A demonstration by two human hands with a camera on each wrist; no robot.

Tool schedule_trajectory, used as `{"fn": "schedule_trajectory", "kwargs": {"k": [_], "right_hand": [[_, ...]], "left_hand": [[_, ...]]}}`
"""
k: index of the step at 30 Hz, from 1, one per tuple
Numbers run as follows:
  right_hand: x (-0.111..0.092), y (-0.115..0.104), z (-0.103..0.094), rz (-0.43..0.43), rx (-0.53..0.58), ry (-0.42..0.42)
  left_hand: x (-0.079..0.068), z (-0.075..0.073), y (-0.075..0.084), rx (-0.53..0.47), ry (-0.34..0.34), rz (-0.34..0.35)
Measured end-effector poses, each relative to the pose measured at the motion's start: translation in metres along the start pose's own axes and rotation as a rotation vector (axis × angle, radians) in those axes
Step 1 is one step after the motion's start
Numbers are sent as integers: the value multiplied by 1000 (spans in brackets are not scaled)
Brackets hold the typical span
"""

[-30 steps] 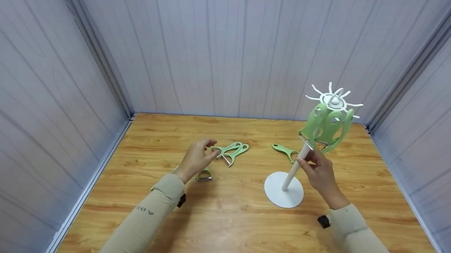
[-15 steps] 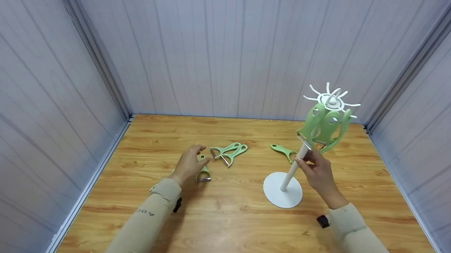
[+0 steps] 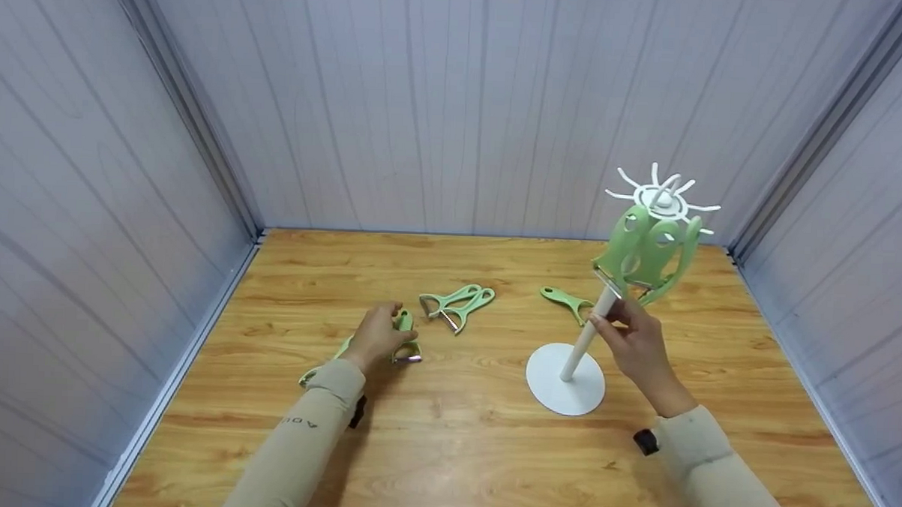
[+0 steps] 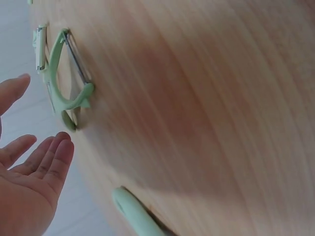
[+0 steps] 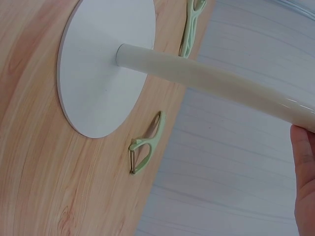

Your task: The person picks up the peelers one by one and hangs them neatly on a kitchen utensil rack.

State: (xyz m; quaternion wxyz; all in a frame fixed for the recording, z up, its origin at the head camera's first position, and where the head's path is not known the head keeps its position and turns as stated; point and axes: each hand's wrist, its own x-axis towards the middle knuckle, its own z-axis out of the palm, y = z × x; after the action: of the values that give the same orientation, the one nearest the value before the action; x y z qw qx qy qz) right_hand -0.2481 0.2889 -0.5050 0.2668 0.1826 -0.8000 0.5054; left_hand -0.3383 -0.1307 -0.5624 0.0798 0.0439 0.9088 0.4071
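Note:
In the head view my left hand (image 3: 375, 336) is over a green peeler (image 3: 406, 350) on the table, thumb and fingers spread around its handle. The left wrist view shows these fingers (image 4: 59, 157) apart from the peelers. Another green peeler (image 3: 310, 375) lies partly hidden under my left wrist. With my right hand (image 3: 639, 349) I grip the pole of a white rack stand (image 3: 579, 351), which has curved hooks around its top. Several green peelers (image 3: 626, 241) hang from these hooks. The right wrist view shows my fingertips (image 5: 301, 147) against the pole.
Two overlapping green peelers (image 3: 460, 308) lie mid-table, right of my left hand. A single green peeler (image 3: 566, 298) lies behind the stand's round base (image 3: 548, 377). Pale panelled walls (image 3: 456, 111) enclose the wooden table (image 3: 459, 441) at back and sides.
My left hand has moved back from beside the two overlapping peelers, leftward and nearer, to the single peeler. My right hand has kept its hold on the stand.

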Motion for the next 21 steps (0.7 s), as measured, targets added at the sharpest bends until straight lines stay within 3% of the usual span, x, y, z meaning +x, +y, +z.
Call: {"fn": "schedule_trajectory", "kwargs": {"k": [9,21], "right_hand": [[0,0,0,-7,7,11],[0,1,1,-19,19,13]], "left_hand": [[8,8,-3,54,11,-43],[9,5,-6,20,-2,-85]]}}
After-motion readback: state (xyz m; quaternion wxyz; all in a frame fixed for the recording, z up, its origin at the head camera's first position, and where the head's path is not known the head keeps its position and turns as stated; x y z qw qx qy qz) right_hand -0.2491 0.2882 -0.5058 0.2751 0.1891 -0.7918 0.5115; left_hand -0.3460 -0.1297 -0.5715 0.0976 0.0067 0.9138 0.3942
